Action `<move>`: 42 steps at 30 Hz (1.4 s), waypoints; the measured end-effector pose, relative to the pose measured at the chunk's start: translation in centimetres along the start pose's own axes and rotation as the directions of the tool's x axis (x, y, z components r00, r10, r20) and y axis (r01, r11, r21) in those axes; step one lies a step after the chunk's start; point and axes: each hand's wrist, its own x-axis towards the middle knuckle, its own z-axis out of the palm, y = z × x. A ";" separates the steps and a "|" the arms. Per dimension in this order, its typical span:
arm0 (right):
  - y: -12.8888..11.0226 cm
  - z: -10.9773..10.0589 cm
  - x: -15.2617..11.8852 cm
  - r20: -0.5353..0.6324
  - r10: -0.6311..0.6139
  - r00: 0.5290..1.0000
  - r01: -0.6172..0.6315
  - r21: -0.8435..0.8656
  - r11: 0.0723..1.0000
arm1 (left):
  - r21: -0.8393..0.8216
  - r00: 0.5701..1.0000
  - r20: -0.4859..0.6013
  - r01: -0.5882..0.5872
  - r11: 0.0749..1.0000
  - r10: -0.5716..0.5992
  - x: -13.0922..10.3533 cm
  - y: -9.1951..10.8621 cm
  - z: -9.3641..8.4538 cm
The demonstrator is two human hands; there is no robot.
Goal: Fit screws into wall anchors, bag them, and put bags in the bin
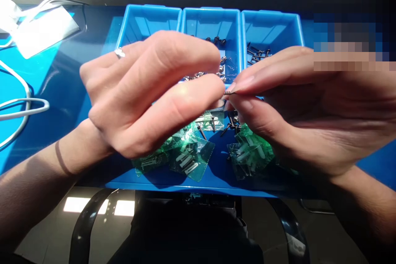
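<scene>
A small dark screw [228, 93] spans the narrow gap between my two hands, its threaded shank showing. My right hand [297, 95] pinches one end of it between thumb and forefinger. The other end disappears behind the fingertips of my left hand [161, 95], which are closed on it, with a ring on one finger. Beneath the hands, several loose dark screws [213, 123] lie on the blue table [216, 173]. Green-tinted clear packets [192, 159] with white plastic pieces are at the left, and more such packets [252, 152] lie under my right hand.
Three blue bins stand side by side at the back: a left bin [151, 8], a middle bin [212, 11] with metal fasteners, and a right bin [270, 13] with dark screws. White cables [26, 111] and a white sheet [46, 33] occupy the left side.
</scene>
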 end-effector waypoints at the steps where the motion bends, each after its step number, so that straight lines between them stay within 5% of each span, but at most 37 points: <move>1: 0.0 0.1 -0.1 -0.012 0.000 1.000 0.000 0.008 1.000 | 0.000 1.000 0.016 0.022 1.000 -0.022 0.0 0.0 0.0; 6: 0.3 0.2 -0.1 -0.029 -0.030 0.999 0.031 0.031 0.999 | 0.064 0.983 0.098 -0.163 0.985 0.157 -0.6 -0.6 0.0; 13: 0.7 0.1 0.1 -0.023 -0.042 0.999 0.040 -0.081 0.996 | 0.149 0.959 0.054 -0.285 0.947 0.280 -1.0 -1.3 0.5; 31: 0.0 -0.1 0.2 0.013 -0.033 0.999 0.035 -0.182 0.983 | 0.224 0.927 -0.034 -0.357 0.907 0.373 -0.4 -3.1 1.6; 42: -0.5 0.0 0.2 0.033 -0.008 0.999 0.015 -0.222 0.975 | 0.141 0.932 0.029 -0.362 0.921 0.362 -0.3 -3.7 1.3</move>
